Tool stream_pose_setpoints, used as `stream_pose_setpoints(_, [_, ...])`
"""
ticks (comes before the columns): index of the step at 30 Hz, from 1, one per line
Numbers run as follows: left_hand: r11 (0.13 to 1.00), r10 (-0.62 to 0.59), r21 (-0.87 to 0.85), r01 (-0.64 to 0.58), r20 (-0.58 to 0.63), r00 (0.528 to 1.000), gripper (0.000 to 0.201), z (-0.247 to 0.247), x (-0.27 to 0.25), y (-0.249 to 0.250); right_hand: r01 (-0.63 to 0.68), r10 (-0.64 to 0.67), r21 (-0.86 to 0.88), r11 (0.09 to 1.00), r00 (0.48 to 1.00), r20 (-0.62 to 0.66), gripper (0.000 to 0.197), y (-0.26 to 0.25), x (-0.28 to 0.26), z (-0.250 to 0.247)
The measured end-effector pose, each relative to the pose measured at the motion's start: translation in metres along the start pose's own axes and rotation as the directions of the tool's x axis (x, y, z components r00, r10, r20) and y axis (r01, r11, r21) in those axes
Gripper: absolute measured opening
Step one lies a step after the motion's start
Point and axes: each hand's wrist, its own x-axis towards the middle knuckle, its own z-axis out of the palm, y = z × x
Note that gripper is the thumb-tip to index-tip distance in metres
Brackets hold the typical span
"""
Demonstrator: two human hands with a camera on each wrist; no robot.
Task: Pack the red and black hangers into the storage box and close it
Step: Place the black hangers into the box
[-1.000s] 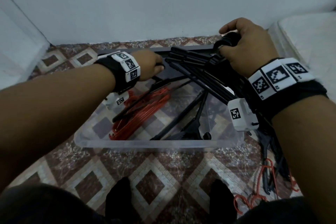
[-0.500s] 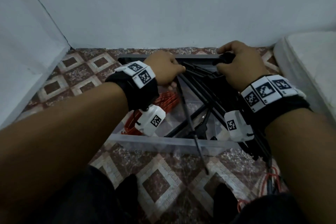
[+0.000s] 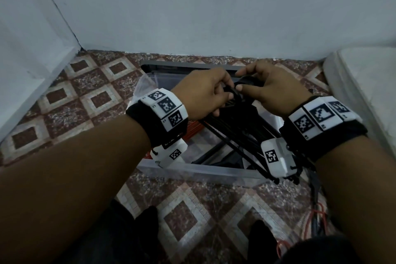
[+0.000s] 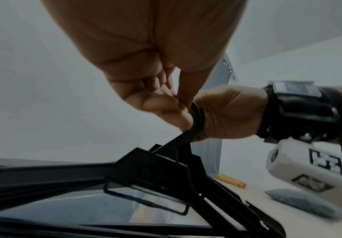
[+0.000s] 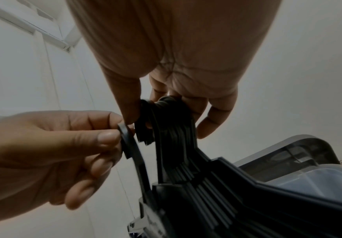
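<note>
My right hand (image 3: 272,92) grips the hooks of a bundle of black hangers (image 3: 242,122) over the clear storage box (image 3: 192,172). The bundle slants down into the box toward its near right corner. My left hand (image 3: 205,94) pinches one hook at the bundle's left side. In the right wrist view the left hand (image 5: 64,141) holds that single hook (image 5: 128,141) a little apart from the other hooks (image 5: 166,112) in my right hand. Red hangers (image 3: 192,130) lie in the box under my left wrist, mostly hidden.
The box's dark grey lid (image 3: 182,64) lies just behind the box, by the wall. More red and black hangers (image 3: 317,218) lie on the tiled floor at the near right. A white mattress edge (image 3: 360,92) runs along the right; my feet (image 3: 147,221) are in front of the box.
My left hand has moved right from the box's far left side to the hooks and taken hold of one. The right hand and bundle have shifted left and lower.
</note>
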Motion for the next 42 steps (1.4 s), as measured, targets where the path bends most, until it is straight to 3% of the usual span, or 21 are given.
stream_pose_setpoints(3, [0.988,0.086,0.135,-0.069,-0.121,0.989,0.016,-0.002,0.002,-0.004,0.017,-0.017,0.047,0.999,1.000,0.015,0.019,-0.002,0.003,0.003])
stream_pose_setpoints(8, [0.971,0.177,0.198,-0.136,-0.208,0.962,0.017,-0.004,0.005,-0.010,0.031,-0.035,0.121,0.992,0.999,0.030,0.019,-0.002,0.003,0.004])
stream_pose_setpoints(14, [0.964,0.227,0.200,-0.177,-0.264,0.938,0.014,0.000,0.005,-0.009,0.040,-0.071,0.199,0.979,0.985,0.154,0.039,-0.006,-0.001,-0.001])
stream_pose_setpoints(17, [0.974,0.217,0.128,-0.186,-0.312,0.925,0.017,0.001,0.005,-0.006,0.054,-0.078,0.137,0.989,0.981,0.179,0.047,-0.010,-0.005,-0.001])
stream_pose_setpoints(21, [0.980,0.142,-0.074,-0.186,-0.399,0.906,0.025,-0.001,0.006,-0.010,0.074,-0.072,-0.046,0.996,0.996,0.044,0.038,-0.010,-0.005,0.003])
stream_pose_setpoints(23, [0.987,0.158,0.052,-0.149,-0.304,0.940,0.038,-0.003,0.007,-0.025,0.052,-0.052,-0.062,0.997,0.999,-0.012,0.034,-0.012,-0.004,0.003])
stream_pose_setpoints(25, [0.959,0.119,0.269,-0.090,-0.093,0.989,0.068,-0.002,0.007,-0.044,0.051,-0.053,-0.049,0.997,0.998,-0.042,0.034,-0.015,-0.004,0.000])
stream_pose_setpoints(27, [0.877,0.075,0.472,-0.095,0.061,0.995,0.093,0.004,0.007,-0.058,0.067,-0.067,-0.009,0.998,0.996,-0.053,0.034,-0.020,-0.005,-0.002])
stream_pose_setpoints(29, [0.795,0.047,0.597,-0.108,0.116,0.992,0.101,0.010,0.008,-0.066,0.088,-0.087,0.020,0.996,0.994,-0.063,0.033,-0.023,-0.006,-0.004])
stream_pose_setpoints(31, [0.782,0.029,0.617,-0.084,0.099,0.995,0.093,0.012,0.011,-0.068,0.103,-0.100,0.041,0.994,0.992,-0.078,0.033,-0.026,-0.008,-0.005])
stream_pose_setpoints(34, [0.851,0.003,0.524,-0.027,0.046,0.999,0.062,0.011,0.013,-0.070,0.097,-0.089,0.079,0.992,0.991,-0.101,0.036,-0.023,-0.009,-0.007])
stream_pose_setpoints(37, [0.824,0.033,0.566,-0.036,0.016,0.999,0.038,0.010,0.015,-0.069,0.061,-0.050,0.087,0.994,0.991,-0.122,0.040,-0.015,-0.011,-0.013])
stream_pose_setpoints(42, [0.743,0.062,0.665,-0.074,0.042,0.997,0.032,0.006,0.021,-0.064,0.053,-0.075,-0.271,0.961,0.995,-0.071,0.047,-0.001,-0.007,-0.017])
